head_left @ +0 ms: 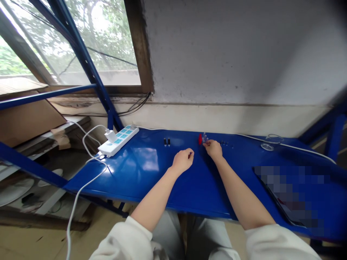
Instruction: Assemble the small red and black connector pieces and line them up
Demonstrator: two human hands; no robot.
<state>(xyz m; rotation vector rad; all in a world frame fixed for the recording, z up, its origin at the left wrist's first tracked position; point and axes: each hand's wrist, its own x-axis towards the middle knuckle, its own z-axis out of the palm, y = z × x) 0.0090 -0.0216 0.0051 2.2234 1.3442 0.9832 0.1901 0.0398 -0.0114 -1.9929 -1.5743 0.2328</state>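
My left hand (pixel 183 160) hovers over the middle of the blue table (pixel 151 177), fingers curled together; a small dark spot shows at the fingertips, too small to name. Farther right, my right hand (pixel 214 149) reaches toward the back of the table with its fingers pinched at a cluster of small clear pieces (pixel 204 137). What lies between those fingertips is hidden. A small red object (pixel 200 139) stands just left of the clear pieces. Two small black cylinders with pale lower ends (pixel 167 142) stand side by side, behind and left of my left hand.
Several tiny dark parts (pixel 224 143) lie right of my right hand. A round clear dish (pixel 267 146) sits at the back right, near a white cable. A white power strip (pixel 118 141) with a plug occupies the left end. A dark flat, partly blurred object (pixel 282 202) lies front right.
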